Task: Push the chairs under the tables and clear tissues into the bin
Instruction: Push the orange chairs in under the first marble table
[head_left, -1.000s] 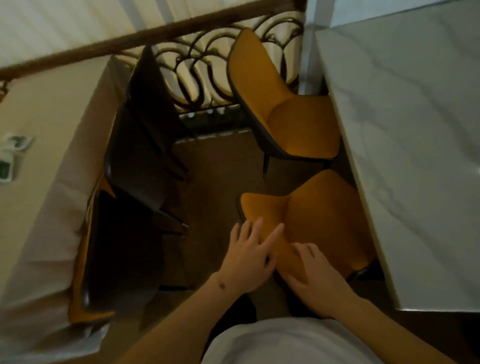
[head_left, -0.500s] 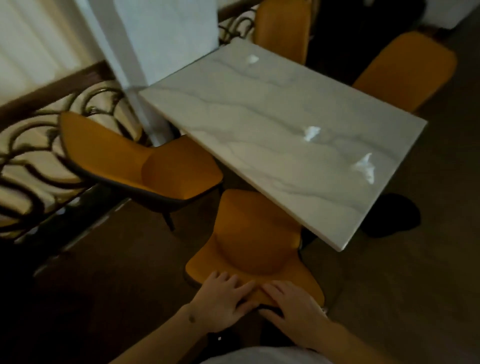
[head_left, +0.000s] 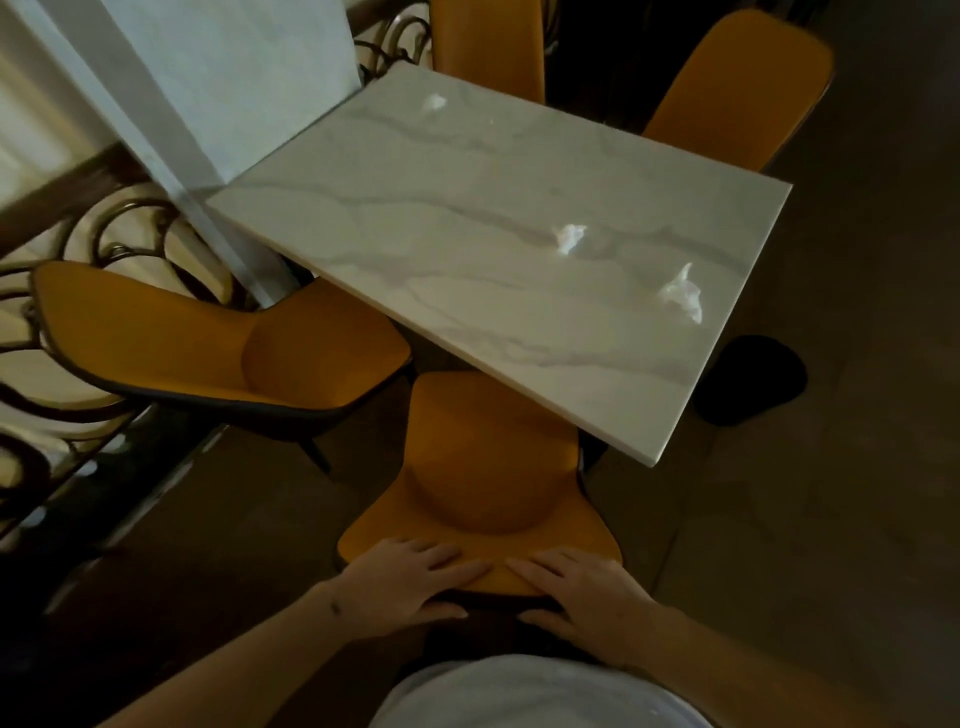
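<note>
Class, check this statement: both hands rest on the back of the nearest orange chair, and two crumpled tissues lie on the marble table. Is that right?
Not quite. The head view shows three crumpled tissues on the marble table, not two. The rest stands: the left hand and right hand rest on the back of the nearest orange chair.

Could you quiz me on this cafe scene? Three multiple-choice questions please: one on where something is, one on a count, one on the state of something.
1. Where do both hands rest?
A. On the marble table
B. On the top of the nearest chair's backrest
C. On the railing

2. How many crumpled tissues lie on the table?
A. One
B. Three
C. Five

3. How does the nearest chair stand?
A. Tipped over on the floor
B. Stacked on another chair
C. Upright, its seat front under the table edge

Answers:
1 B: the left hand and right hand grip the nearest chair at its backrest top.
2 B: tissues show at three spots on the table.
3 C: the tabletop covers the seat's front.
</note>
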